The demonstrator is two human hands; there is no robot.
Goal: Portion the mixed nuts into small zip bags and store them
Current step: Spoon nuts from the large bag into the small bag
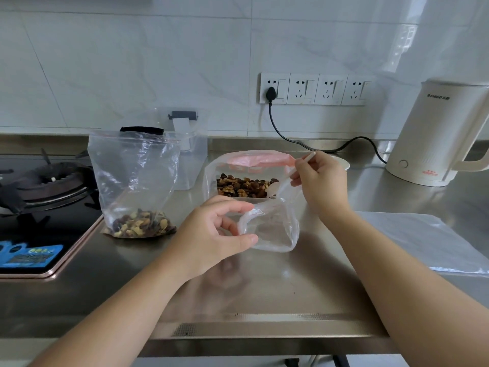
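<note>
A large clear bag [232, 165] with a pink zip top lies open at the middle of the counter, mixed nuts [244, 187] showing inside. My right hand [321, 181] grips a white spoon [291, 172] whose bowl dips into those nuts. My left hand [215, 233] pinches the rim of a small empty zip bag [272, 229], holding its mouth open just in front of the large bag. To the left stands another zip bag [135, 186], upright and open, with a portion of nuts at its bottom.
A gas hob [42, 192] fills the left side. A clear lidded container [190, 160] stands behind the filled bag. A white kettle [439, 133] sits at the right, its cord plugged into the wall sockets [315, 88]. Flat plastic bags [420, 239] lie right.
</note>
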